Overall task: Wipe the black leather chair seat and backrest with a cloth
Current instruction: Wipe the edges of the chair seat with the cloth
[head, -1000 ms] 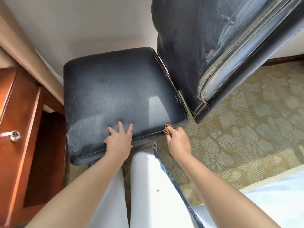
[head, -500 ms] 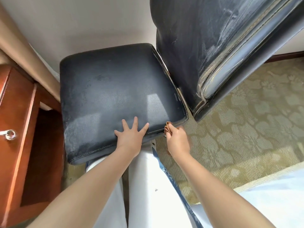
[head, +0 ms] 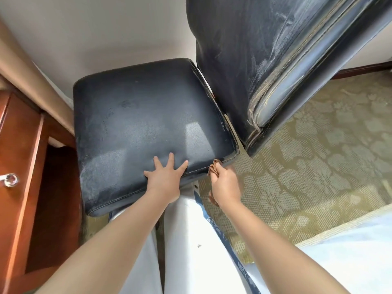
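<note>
Black leather of the chair seat [head: 144, 124] was seen dusty and grey-streaked, with the backrest [head: 244, 60] rising at its right edge. A brown cloth [head: 214, 166] was pinched in the curled right hand [head: 224, 185] against the seat's near right corner. The left hand [head: 165, 179] was laid flat, fingers spread wide, on the near edge, above patterned carpet [head: 318, 166].

Right hand [head: 225, 184] hides most of the cloth [head: 214, 166].
</note>
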{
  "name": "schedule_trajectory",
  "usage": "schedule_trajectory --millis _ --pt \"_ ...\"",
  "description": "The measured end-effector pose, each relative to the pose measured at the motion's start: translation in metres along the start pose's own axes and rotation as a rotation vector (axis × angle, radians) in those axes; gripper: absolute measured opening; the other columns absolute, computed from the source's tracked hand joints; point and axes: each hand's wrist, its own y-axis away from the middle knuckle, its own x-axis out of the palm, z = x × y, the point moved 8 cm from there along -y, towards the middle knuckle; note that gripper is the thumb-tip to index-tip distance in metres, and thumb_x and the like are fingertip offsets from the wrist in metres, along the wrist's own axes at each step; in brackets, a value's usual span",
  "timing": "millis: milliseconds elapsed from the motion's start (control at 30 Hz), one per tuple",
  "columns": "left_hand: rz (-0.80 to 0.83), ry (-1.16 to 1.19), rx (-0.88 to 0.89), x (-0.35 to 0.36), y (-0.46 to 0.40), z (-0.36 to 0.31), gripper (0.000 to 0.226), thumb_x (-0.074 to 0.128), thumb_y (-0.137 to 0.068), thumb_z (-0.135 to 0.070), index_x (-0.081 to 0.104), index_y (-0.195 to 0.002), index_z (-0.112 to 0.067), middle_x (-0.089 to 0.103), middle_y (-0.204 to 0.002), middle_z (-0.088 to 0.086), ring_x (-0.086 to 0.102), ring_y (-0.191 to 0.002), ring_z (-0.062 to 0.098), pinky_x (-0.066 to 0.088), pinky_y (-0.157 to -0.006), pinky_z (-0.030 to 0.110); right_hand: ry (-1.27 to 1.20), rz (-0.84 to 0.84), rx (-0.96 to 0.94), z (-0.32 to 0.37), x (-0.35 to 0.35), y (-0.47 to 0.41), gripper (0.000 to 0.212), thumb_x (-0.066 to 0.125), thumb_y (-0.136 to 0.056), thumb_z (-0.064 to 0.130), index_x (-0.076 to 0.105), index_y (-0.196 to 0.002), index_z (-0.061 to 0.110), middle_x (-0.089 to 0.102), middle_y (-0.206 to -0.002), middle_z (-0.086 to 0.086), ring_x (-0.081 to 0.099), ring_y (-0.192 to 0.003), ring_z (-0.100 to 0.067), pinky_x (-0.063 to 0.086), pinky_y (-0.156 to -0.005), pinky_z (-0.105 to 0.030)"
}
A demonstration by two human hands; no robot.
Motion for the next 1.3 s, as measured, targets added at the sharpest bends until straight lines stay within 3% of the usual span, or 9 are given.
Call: schedule_trajectory --millis 100,300,400,567,733,867,967,1100,1300 --pt "-0.002 0.007 0.0 -0.001 -0.002 0.0 0.085 0.05 -0.091 -0.017 -0.005 -0.149 -0.044 -0.012 -0.16 0.002 0.0 -0.142 0.049 0.038 -0.099 0.057 0.068 0.012 -0.085 0.014 0.01 0.018 0.039 0.039 -0.1 0.033 0.046 -0.138 0.024 0.051 -0.113 -0.008 0.059 -0.096 -0.027 0.047 -0.079 -0.037" --pt "-0.011 -0.024 -0.002 0.0 -0.001 0.001 0.085 0.051 -0.091 -0.019 -0.006 -0.15 -0.043 -0.012 -0.16 0.002 0.001 -0.141 0.05 0.038 -0.098 0.057 -0.321 -0.163 0.131 -0.011 -0.017 -0.007 0.037 0.042 -0.098 0.037 0.052 -0.133 0.029 0.058 -0.107 -0.005 0.063 -0.093 -0.026 0.05 -0.081 -0.038" --pt "-0.01 -0.03 -0.006 0.001 -0.002 0.0 0.086 0.051 -0.091 -0.019 -0.007 -0.15 -0.043 -0.012 -0.16 0.002 0.002 -0.141 0.05 0.038 -0.098 0.057 -0.234 -0.134 0.148 -0.011 -0.02 -0.014 0.039 0.044 -0.098 0.035 0.052 -0.134 0.024 0.055 -0.119 -0.008 0.058 -0.103 -0.025 0.047 -0.085 -0.034" --pt "-0.015 -0.039 -0.015 0.0 0.0 -0.001 0.085 0.049 -0.09 -0.019 -0.007 -0.15 -0.042 -0.011 -0.159 0.003 0.003 -0.141 0.049 0.041 -0.097 0.054 -0.229 -0.004 0.072 0.002 0.01 0.008 0.04 0.043 -0.099 0.031 0.047 -0.138 0.025 0.052 -0.116 -0.009 0.057 -0.102 -0.026 0.041 -0.086 -0.031" --pt "-0.015 -0.041 -0.005 0.001 0.0 0.0 0.085 0.049 -0.091 -0.019 -0.008 -0.15 -0.042 -0.013 -0.159 0.002 0.001 -0.141 0.049 0.039 -0.1 0.056 -0.246 -0.145 0.111 -0.011 -0.011 -0.002 0.034 0.044 -0.098 0.032 0.055 -0.13 0.03 0.055 -0.113 -0.001 0.061 -0.097 -0.022 0.048 -0.08 -0.031" --pt "-0.018 -0.044 -0.007 0.001 0.001 0.0 0.085 0.05 -0.092 -0.022 -0.009 -0.149 -0.042 -0.013 -0.159 0.002 0.001 -0.141 0.049 0.04 -0.099 0.055 -0.189 -0.2 0.191 -0.027 -0.03 -0.021 0.036 0.045 -0.099 0.028 0.051 -0.134 0.022 0.05 -0.122 -0.005 0.06 -0.098 -0.025 0.042 -0.071 -0.027" --pt "-0.02 -0.043 -0.009 0.001 0.0 -0.001 0.085 0.051 -0.091 -0.023 -0.008 -0.149 -0.042 -0.013 -0.159 0.002 0.002 -0.141 0.049 0.04 -0.098 0.055 -0.218 -0.127 0.091 -0.004 -0.014 -0.006 0.032 0.048 -0.096 0.027 0.056 -0.128 0.029 0.053 -0.111 0.0 0.062 -0.093 -0.023 0.05 -0.076 -0.033" --pt "-0.018 -0.043 0.002 0.0 -0.004 0.002 0.084 0.051 -0.091 -0.023 -0.005 -0.149 -0.045 -0.01 -0.16 0.0 0.006 -0.141 0.047 0.046 -0.094 0.051 -0.027 -0.014 -0.127 0.032 0.014 0.022 0.036 0.053 -0.092 0.025 0.056 -0.128 0.027 0.048 -0.115 -0.001 0.056 -0.096 -0.022 0.045 -0.072 -0.034" --pt "-0.009 -0.059 0.02 0.001 -0.004 0.003 0.088 0.053 -0.09 -0.019 -0.008 -0.149 -0.044 -0.011 -0.16 0.0 0.006 -0.141 0.048 0.046 -0.095 0.051 -0.164 -0.151 0.03 -0.005 -0.021 -0.004 0.027 0.051 -0.095 0.025 0.058 -0.121 0.029 0.049 -0.111 0.005 0.059 -0.075 -0.017 0.048 -0.068 -0.031"
